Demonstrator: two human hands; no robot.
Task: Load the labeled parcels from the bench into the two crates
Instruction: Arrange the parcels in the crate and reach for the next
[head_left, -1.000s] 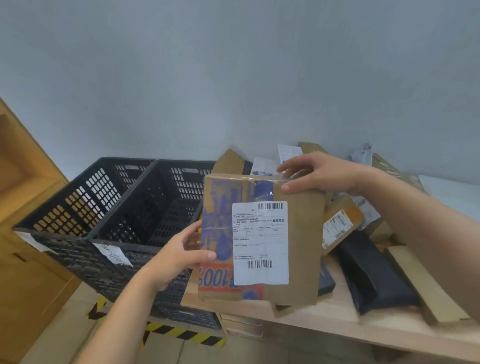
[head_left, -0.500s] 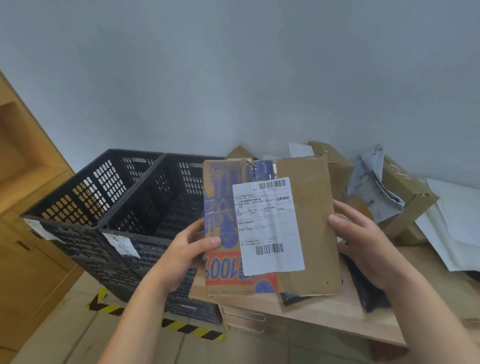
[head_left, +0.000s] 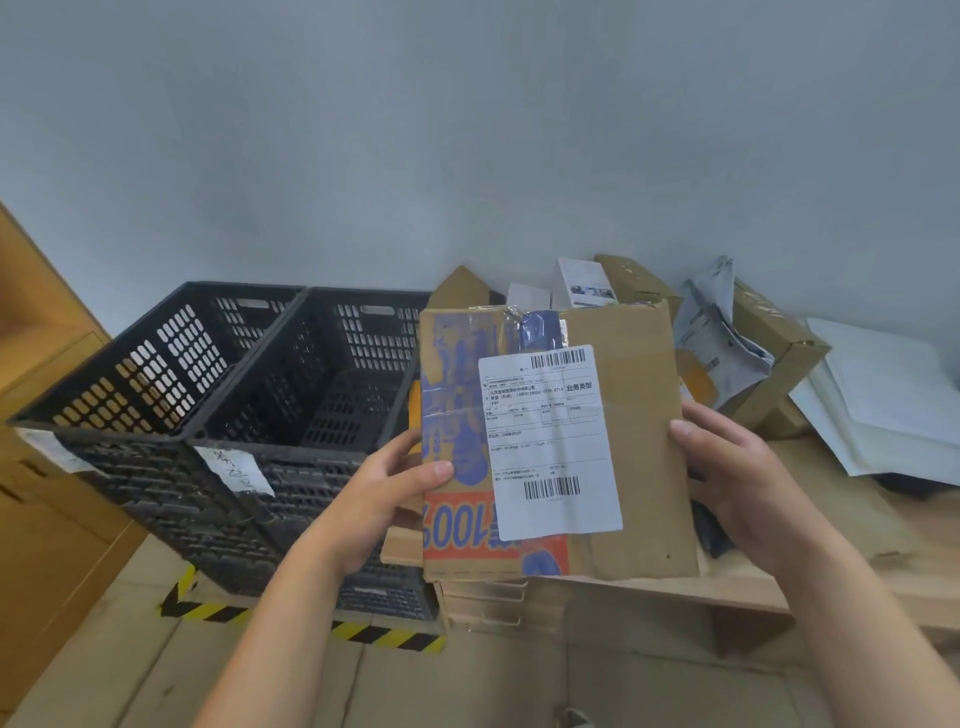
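Observation:
A flat brown cardboard parcel (head_left: 639, 426) with blue and orange print and a white shipping label (head_left: 548, 441) is held upright in front of me. My left hand (head_left: 384, 493) grips its left edge, thumb on the front. My right hand (head_left: 727, 467) holds its right edge, thumb on the front. Two black slotted crates stand side by side on the left: the left crate (head_left: 130, 384) and the right crate (head_left: 322, 395), both showing no parcels inside. More parcels (head_left: 769, 353) lie piled on the wooden bench (head_left: 831, 530) behind the held one.
White mailers (head_left: 893, 410) lie at the bench's right end and a dark bag (head_left: 714, 530) peeks out beside the held parcel. A wooden cabinet (head_left: 36, 467) stands left of the crates. Yellow-black hazard tape (head_left: 363, 631) marks the floor below them.
My right hand has let go of the parcel's top edge and now holds its right side. The parcel sits slightly higher and the view has shifted right, showing more of the bench.

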